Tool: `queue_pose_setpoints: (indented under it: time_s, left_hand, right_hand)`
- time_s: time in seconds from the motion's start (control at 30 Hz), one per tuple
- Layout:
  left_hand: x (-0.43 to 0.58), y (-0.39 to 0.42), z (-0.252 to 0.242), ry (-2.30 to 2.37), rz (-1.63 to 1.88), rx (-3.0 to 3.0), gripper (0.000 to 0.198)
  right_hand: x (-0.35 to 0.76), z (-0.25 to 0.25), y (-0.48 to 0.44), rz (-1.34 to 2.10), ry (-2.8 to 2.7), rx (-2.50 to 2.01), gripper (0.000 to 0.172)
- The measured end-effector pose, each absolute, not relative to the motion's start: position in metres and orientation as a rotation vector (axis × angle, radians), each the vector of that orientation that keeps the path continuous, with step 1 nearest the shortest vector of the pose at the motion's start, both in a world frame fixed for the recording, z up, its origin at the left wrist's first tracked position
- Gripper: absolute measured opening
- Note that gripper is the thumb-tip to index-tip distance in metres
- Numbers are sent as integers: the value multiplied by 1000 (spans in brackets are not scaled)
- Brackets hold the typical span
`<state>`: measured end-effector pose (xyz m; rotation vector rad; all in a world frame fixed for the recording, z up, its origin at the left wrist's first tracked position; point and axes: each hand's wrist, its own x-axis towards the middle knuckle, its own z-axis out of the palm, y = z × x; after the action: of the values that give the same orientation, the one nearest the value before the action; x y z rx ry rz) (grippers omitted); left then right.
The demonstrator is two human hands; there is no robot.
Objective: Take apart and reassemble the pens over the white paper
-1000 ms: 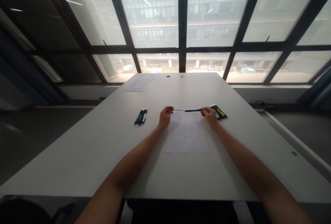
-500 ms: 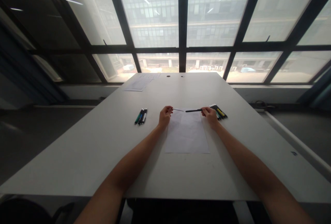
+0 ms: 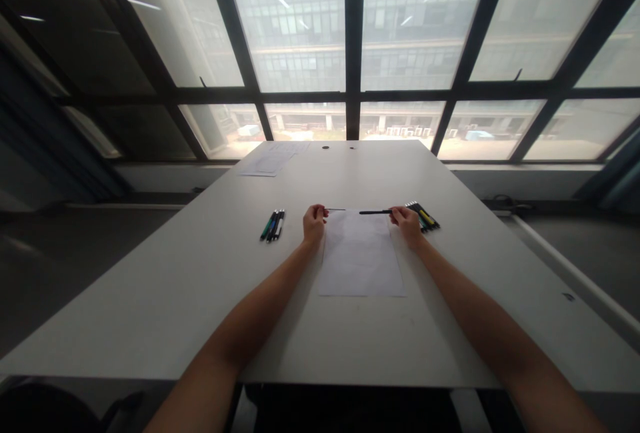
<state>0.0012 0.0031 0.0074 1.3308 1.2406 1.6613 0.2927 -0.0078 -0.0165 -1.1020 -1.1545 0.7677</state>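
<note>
Pinching a thin rod, the left hand now sits farther left, widening the gap to the pen gripped by the right hand near the paper's far edge, so the pieces seem fully separated.

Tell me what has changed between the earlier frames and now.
The left hand has moved left, carrying the thin dark rod away from the black barrel; they seemed to meet a second ago, and now a clear gap separates them. Nothing was newly grasped or released. The right hand, white paper, left pen group and right pen group stayed about put.
</note>
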Motion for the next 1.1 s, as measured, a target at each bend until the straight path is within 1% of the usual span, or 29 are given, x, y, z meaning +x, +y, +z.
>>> queue_pose_setpoints:
  time_s: [0.13, 0.23, 0.37, 0.57, 0.73, 0.97, 1.1]
  left_hand:
    - [1, 3, 8, 1259, 1669, 1303, 27]
    - [3, 2, 8, 1230, 1656, 1346, 24]
    - [6, 1, 8, 1188, 1631, 1425, 19]
    - [6, 0, 6, 1177, 1598, 1484, 21]
    - [8, -2, 7, 1142, 1535, 1537, 19]
    - [9, -5, 8, 1097, 1424, 1668, 19]
    - [9, -7, 10, 1103, 1408, 1683, 19]
  right_hand:
    - [292, -16, -9, 774, -1157, -1088, 40]
    - [290, -15, -11, 746, -1233, -1128, 39]
    - [286, -13, -13, 643, -1405, -1186, 33]
    - [282, -11, -17, 434, -1572, -1283, 26]
    - [279, -7, -21, 370, -1668, -1352, 22]
    - [280, -11, -19, 253, -1767, -1372, 18]
    - [280, -12, -19, 206, -1780, -1383, 21]
